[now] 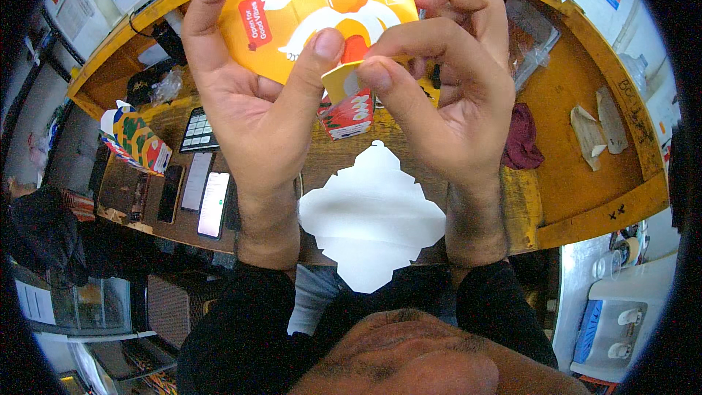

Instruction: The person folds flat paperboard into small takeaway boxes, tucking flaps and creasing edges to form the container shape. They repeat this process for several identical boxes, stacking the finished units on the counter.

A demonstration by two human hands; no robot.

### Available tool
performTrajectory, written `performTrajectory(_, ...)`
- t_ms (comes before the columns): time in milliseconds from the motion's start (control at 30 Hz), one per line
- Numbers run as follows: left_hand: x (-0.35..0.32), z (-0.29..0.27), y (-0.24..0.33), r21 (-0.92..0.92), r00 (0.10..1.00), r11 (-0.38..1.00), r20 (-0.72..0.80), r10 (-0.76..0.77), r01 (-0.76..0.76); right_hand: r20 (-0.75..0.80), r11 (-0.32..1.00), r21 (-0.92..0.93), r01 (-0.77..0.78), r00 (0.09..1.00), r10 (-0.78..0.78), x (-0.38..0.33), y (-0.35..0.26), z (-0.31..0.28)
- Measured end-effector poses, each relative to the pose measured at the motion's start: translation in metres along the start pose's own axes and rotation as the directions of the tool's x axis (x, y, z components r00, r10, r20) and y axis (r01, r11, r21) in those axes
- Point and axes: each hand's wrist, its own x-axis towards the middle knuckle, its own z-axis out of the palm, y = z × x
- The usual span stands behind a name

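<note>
High in front of me, an orange printed card (314,0) with an egg picture and a red label is held in both hands. My left hand (256,117) grips it from the left, the thumb pressed on its front and the other fingers partly hidden behind. At the lower edge, my right hand (453,88) pinches a small folded flap (342,82) between thumb and index finger. Below the hands, a small red patterned box (349,117) stands on the table. Nearer to me lies a white die-cut paper blank (373,208) with notched edges, between my forearms.
On the left of the wooden table (545,201) lie several phones (213,205) and a dark device with light keys (197,132). A colourful patterned carton (142,139) stands beyond them. To the right are a maroon cloth (521,137), clear plastic (532,40) and paper scraps (587,132).
</note>
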Motion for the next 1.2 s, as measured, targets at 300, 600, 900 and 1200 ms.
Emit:
performTrajectory(300, 0.0, -0.007, 0.005, -0.037, 0.997, 0.996, 0.016, -0.074, 0.075, -0.068, 0.992, 0.123, 0.024, 0.998, -0.015, -0.005, 0.012, 0.005)
performTrajectory(600, 0.003, 0.002, 0.01, 0.127, 0.995, 0.988, -0.051, -0.08, 0.086, 0.011, 0.977, 0.213, -0.016, 1.0, 0.014, 0.003, -0.001, 0.0)
performTrajectory(900, -0.002, 0.0, 0.004, -0.024, 0.996, 0.995, -0.01, -0.092, 0.092, -0.017, 0.965, 0.246, -0.086, 0.996, 0.093, -0.004, 0.002, 0.002)
performTrajectory(1200, -0.001, -0.001, -0.005, 0.235, 0.989, 0.966, -0.065, 0.129, -0.111, 0.092, 0.893, 0.35, -0.282, 0.959, 0.267, 0.008, -0.014, -0.006)
